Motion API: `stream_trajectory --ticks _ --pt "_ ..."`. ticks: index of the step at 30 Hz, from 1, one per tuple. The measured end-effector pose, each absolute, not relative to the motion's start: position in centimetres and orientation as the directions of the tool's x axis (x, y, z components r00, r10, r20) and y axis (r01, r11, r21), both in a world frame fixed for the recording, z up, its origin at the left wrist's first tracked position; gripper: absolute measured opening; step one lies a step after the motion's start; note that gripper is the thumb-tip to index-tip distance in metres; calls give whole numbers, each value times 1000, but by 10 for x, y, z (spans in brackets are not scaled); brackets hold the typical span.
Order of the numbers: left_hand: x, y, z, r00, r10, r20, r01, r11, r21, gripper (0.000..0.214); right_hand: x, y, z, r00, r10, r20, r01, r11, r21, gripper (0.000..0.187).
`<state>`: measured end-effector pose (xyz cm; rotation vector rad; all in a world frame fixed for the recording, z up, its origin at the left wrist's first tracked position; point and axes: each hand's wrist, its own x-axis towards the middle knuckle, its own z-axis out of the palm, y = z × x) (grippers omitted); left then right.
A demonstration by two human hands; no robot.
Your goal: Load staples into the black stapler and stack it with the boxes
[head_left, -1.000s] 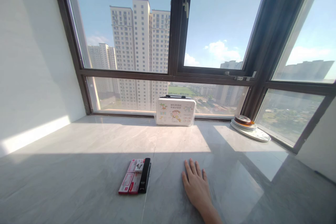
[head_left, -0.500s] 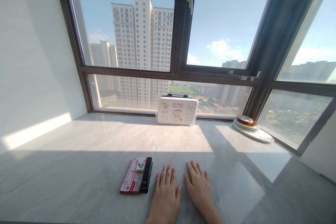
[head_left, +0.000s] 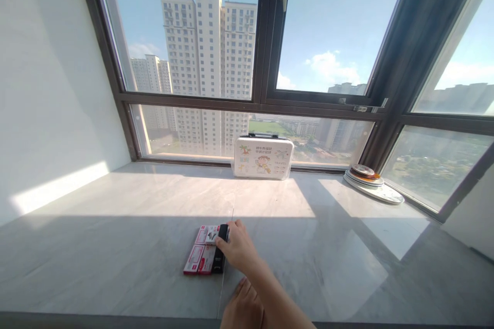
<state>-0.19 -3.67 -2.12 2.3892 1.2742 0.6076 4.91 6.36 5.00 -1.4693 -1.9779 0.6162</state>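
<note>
My right hand (head_left: 239, 247) reaches leftward across my left one and is closed on a black stapler (head_left: 218, 263), thumb on its left side and fingers on its right. The stapler lies lengthwise on the stone counter against several small red-and-white boxes (head_left: 193, 259). One white box (head_left: 212, 235) carries a picture of a stapler. My left hand (head_left: 240, 308) rests low on the counter near the front edge, partly covered by my right forearm. Its visible fingers lie on the surface with nothing in them.
A white case (head_left: 263, 158) with cartoon prints and a black handle stands against the window frame (head_left: 193, 101). To the right, several stacked plates (head_left: 365, 177) sit in the window corner. The counter's front edge (head_left: 116, 320) runs along the bottom.
My right hand has moved left and forward from lying flat on the counter and has taken hold of the stapler. My left hand now sits lower in view, under the right forearm.
</note>
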Motion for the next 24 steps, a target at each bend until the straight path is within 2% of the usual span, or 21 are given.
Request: stream_trajectory --ticks 3,6,9,12,14,20,22,24 --pt "-14 -46 2 477 865 157 606 -453 654 36 67 68 52 -264 946 190 685 322 -653 33" --pt "-22 -45 25 313 933 178 612 -342 714 31 108 60 57 -299 931 211 681 363 -635 42" --pt "-21 -33 32 263 929 262 697 -370 614 33 153 42 60 -301 927 224 680 374 -630 47" --pt "-9 -19 24 408 891 200 722 -449 526 67 180 28 58 -262 936 236 675 352 -649 51" --pt "-1 -12 19 475 869 137 728 -475 494 76 186 23 54 -221 944 243 656 329 -679 49" --pt "2 -2 8 472 864 174 765 -499 408 62 160 28 41 -54 938 343 692 283 -664 24" --pt "-3 0 6 469 861 196 774 -508 379 59 150 33 41 5 929 369 658 275 -701 13" --pt "-8 1 4 456 866 208 789 -501 356 59 146 40 44 81 932 354 513 266 -816 9"
